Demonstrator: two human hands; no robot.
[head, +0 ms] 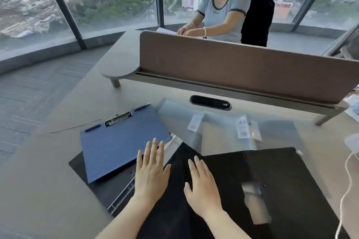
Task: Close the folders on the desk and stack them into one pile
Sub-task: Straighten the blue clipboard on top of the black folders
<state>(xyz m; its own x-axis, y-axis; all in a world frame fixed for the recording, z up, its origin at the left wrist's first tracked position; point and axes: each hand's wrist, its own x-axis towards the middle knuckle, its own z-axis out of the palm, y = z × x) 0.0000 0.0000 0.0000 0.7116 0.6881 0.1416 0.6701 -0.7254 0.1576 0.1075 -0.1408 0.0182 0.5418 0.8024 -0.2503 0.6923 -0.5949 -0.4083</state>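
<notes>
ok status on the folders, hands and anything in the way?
Left hand and right hand flat, open, on black folder. Blue clipboard folder apart, unstacked. Clear A4 sleeves behind; nothing blocking.

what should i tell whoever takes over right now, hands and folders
Left hand: open, flat, empty, over the black folder near the blue one's edge.
Right hand: open, flat, empty, on the black folder.
Blue clipboard folder: lies on the open black folder's left part, clip at the far end.
Clear A4 sleeves: spread behind, overlapping.
Done: no single pile yet.
Left: close the black folder, gather everything into one stack.
</notes>
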